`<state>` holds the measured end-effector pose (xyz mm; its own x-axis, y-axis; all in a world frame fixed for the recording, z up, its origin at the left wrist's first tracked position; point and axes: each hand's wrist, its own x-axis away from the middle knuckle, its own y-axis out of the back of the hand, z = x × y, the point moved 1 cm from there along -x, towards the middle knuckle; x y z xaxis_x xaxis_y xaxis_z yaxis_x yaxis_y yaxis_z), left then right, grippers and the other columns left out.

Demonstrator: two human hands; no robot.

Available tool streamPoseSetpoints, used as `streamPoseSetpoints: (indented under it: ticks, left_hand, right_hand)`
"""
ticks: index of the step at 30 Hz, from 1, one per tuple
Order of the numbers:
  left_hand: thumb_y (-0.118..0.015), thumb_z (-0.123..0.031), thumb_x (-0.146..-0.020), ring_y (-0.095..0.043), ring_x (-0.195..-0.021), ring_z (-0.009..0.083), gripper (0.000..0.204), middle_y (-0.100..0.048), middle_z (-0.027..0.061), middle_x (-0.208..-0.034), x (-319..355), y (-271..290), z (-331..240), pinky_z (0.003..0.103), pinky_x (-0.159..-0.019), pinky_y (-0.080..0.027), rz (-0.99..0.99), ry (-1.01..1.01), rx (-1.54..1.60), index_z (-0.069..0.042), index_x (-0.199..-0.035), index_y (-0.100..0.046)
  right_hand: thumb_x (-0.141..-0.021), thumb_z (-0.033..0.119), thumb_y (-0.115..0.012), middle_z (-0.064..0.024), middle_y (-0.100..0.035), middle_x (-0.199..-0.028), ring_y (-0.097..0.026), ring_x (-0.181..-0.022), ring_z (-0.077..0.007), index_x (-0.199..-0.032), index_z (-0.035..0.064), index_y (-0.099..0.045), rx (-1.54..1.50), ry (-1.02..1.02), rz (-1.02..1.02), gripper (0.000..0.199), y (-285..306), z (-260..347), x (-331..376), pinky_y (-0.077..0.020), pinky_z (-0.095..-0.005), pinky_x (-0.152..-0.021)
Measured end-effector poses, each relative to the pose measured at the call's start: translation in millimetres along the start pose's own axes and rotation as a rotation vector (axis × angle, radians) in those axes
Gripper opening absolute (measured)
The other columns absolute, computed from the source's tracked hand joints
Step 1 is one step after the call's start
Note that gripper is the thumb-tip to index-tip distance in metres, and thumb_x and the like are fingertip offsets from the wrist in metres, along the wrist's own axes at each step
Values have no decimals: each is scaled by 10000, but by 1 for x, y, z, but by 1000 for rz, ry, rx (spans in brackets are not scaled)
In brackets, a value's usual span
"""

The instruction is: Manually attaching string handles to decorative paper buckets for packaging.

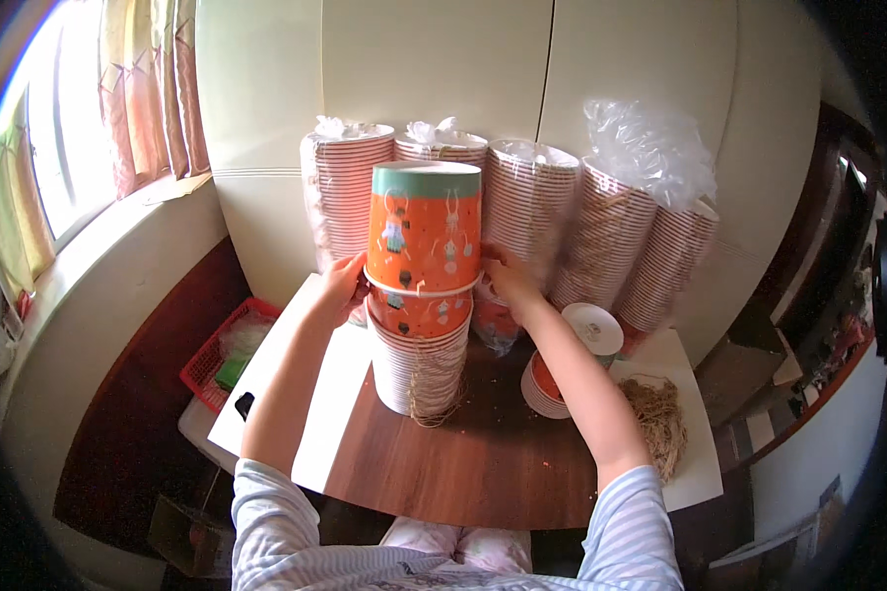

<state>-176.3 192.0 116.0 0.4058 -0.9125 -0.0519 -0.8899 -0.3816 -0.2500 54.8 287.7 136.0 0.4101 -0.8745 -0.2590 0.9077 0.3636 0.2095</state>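
A large orange paper bucket [426, 231] with a green band and small printed figures stands bottom-up on top of a tall stack of paper buckets [414, 364]. My left hand [343, 286] is closed on the left side of its white rim. From the other side, my right hand [505, 276] grips the rim, its fingers partly behind the bucket. Part of another orange bucket [419, 315] shows just under that rim. Thin straw-like strands [432, 384] hang down the stack's front right.
Several tall plastic-wrapped bucket stacks [527, 207] line the back. Clear plastic film [650, 153] lies over those at right. Near my right forearm are a white-bottomed bucket [593, 330], an orange-lined one [542, 389] and a straw bundle [657, 424]. A red basket [222, 345] sits left of the table [443, 473].
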Motion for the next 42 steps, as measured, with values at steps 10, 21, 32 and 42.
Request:
streamPoseSetpoints:
  ticks: [10,21,32,42]
  left_hand:
    - [-459,-371,-871,-348,-456,39,266,-410,-62,-564,6,15,35,190,-376,-242,-106,15,-295,-127,-786,-524]
    - [-460,-236,-882,-407,-611,76,275,-506,-1,-644,3,12,45,250,-543,-343,-166,-120,-379,0,-789,-564]
    - [-458,-213,-881,-433,-632,110,280,-515,42,-648,-21,27,68,290,-577,-379,-150,-239,-441,16,-743,-539]
    - [-451,-415,-872,-351,-481,42,298,-408,-51,-595,18,17,68,190,-381,-263,-202,-91,-242,-129,-809,-508]
  right_hand:
    - [-826,78,-431,-125,-506,-1153,-479,-1027,-192,-1200,13,-442,168,234,108,379,-12,-28,24,-386,-276,-840]
    - [-825,59,-429,-151,-441,-1206,-467,-1057,-225,-1216,4,-419,321,348,77,396,-9,-56,18,-361,-296,-891]
    - [-807,47,-428,-171,-450,-1148,-433,-1095,-256,-1178,-7,-441,321,416,-12,376,-19,-72,16,-327,-307,-921]
    - [-779,123,-483,-239,-454,-1143,-410,-1098,-381,-1202,2,-415,69,106,167,446,-3,-49,40,-311,-429,-954]
